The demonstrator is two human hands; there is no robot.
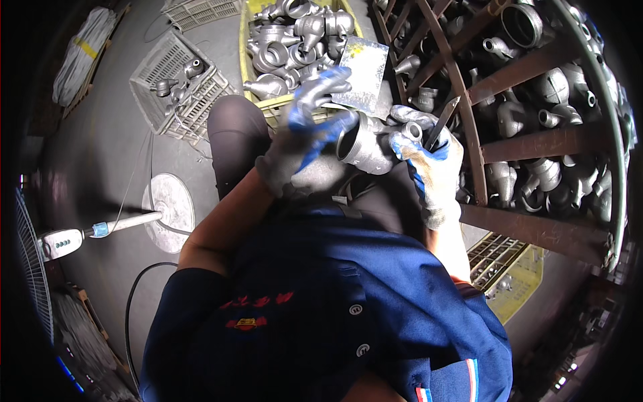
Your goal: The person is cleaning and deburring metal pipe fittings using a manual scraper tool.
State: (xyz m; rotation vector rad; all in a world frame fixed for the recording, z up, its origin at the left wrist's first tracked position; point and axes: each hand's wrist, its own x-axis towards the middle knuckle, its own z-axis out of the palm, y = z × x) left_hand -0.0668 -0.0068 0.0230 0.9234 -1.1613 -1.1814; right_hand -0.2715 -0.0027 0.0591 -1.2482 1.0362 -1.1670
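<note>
Holding hand: the white-and-blue gloved right hand (434, 161) is gripping a grey metal pipe fitting (374, 155) and a dark, pointed metal tool (445, 120), fingers closed.
Free hand: the blue-and-grey gloved left hand (311, 130) is blurring, its grip standing open beside the fitting's wide mouth; contact cannot be told.
Fitting: sitting above the lap, between both hands.
Crate: a yellow plastic crate (276, 102) is holding similar castings beyond.

Gloved right hand (434, 161) gripping metal fitting (370, 155) and pointed tool (443, 122), left hand (300, 137) left of grip, yellow crate (275, 103) beyond it
</note>
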